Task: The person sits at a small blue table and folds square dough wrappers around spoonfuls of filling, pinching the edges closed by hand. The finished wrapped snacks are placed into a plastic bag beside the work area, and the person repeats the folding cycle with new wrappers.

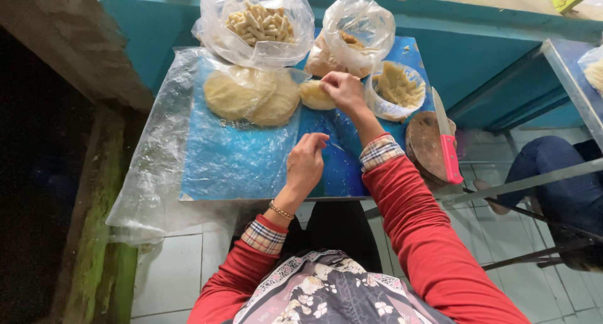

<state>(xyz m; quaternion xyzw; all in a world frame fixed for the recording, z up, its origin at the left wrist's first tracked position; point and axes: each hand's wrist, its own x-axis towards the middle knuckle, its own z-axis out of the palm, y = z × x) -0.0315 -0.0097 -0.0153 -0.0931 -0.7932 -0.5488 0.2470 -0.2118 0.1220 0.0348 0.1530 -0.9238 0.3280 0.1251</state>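
Observation:
My right hand (344,90) reaches forward over the blue table (342,167) and pinches a round yellow dough sheet (314,96). My left hand (306,163) rests on the table top nearer to me, fingers curled and holding nothing, at the edge of a clear plastic sheet (207,148). On that sheet lies a stack of thin yellow dough rounds (251,96), to the left of the sheet I hold. A small plastic tub of yellow filling (397,88) stands just right of my right hand.
A clear bag of rolled pastry sticks (260,23) and a second bag of food (352,40) stand at the table's far edge. A pink-handled knife (447,142) lies on a round wooden board (427,145) at the right. Another person's legs (559,173) show at far right.

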